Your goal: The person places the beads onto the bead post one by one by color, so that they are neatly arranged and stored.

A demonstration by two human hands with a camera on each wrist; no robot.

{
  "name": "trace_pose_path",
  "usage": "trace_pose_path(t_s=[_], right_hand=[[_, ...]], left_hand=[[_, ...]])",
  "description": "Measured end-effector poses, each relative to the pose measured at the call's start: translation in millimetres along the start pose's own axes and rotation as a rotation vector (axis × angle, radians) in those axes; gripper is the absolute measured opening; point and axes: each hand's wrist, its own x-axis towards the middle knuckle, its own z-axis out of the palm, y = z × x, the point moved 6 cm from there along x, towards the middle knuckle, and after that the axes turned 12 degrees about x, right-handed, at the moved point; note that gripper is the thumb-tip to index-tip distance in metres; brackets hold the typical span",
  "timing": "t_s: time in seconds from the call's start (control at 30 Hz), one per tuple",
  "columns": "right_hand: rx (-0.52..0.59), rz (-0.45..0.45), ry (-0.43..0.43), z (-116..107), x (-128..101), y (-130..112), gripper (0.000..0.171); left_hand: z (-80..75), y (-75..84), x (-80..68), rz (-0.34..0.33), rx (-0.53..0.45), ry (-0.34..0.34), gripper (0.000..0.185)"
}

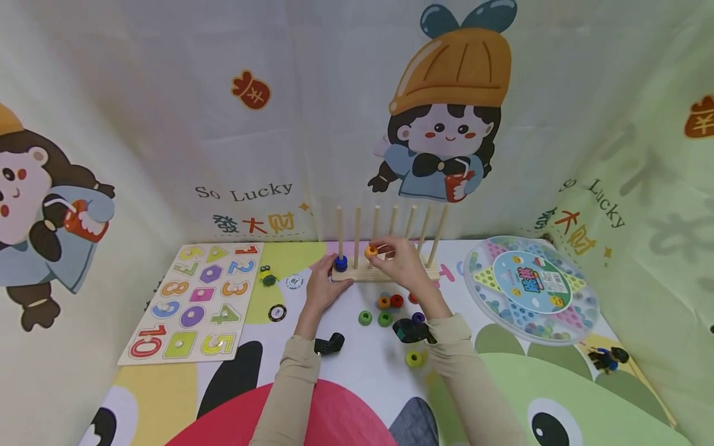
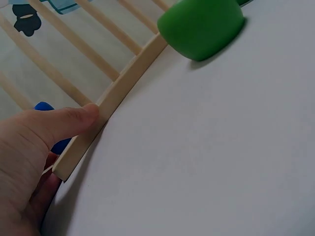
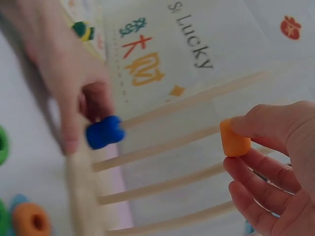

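Seven wooden pegs (image 1: 393, 230) are seen standing upright on a wooden base (image 1: 362, 274) near the back of the table (image 1: 357, 365); a blue bead (image 1: 341, 263) is threaded on the leftmost peg, low down, close to the base. An orange bead (image 1: 370, 251) is pinched between the thumb and fingertips of the right hand (image 1: 403, 262), and is held at the third peg from the left, partway up; whether the peg already passes through it cannot be told, though in the right wrist view the orange bead (image 3: 235, 139) is seen at the side of a peg, clamped by curled fingers (image 3: 256, 169). The base is steadied by the left hand (image 1: 323, 286), whose thumb (image 2: 74, 118) is pressed straight against the front edge of the base (image 2: 110, 105), just beside the blue bead (image 2: 47, 110); its fingers are laid flat rather than curled. Loose beads are scattered on the table in front of the base: an orange and a red one (image 1: 396, 301) side by side, two green ones (image 1: 365, 318) a little nearer, a purple one and a yellow one (image 1: 414, 358) by the right sleeve. A number puzzle board (image 1: 195, 300) lies well to the left, and a round lidded game tray (image 1: 532, 288) well to the right; a cartoon-printed cloth (image 1: 251, 124) is hung behind.
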Motion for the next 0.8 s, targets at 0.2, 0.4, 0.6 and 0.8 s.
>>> trace_pose_path(t_s=[0.2, 0.4, 0.6, 0.8], right_hand=[[0.022, -0.081, 0.021, -13.8, 18.6, -31.1, 0.026], [0.022, -0.19, 0.068, -22.0, 36.0, -57.2, 0.028], [-0.013, -0.239, 0.127, -25.3, 49.5, -75.7, 0.023], [-0.069, -0.189, 0.114, -23.0, 59.6, -76.0, 0.021]], left_hand=[[1.5, -3.2, -0.6, 0.011, 0.014, 0.016, 0.074], [1.0, -2.4, 0.8, 0.026, 0.014, 0.028, 0.073], [0.4, -1.6, 0.8, 0.028, 0.01, 0.035, 0.072], [0.5, -1.6, 1.0, 0.018, -0.009, 0.028, 0.073]])
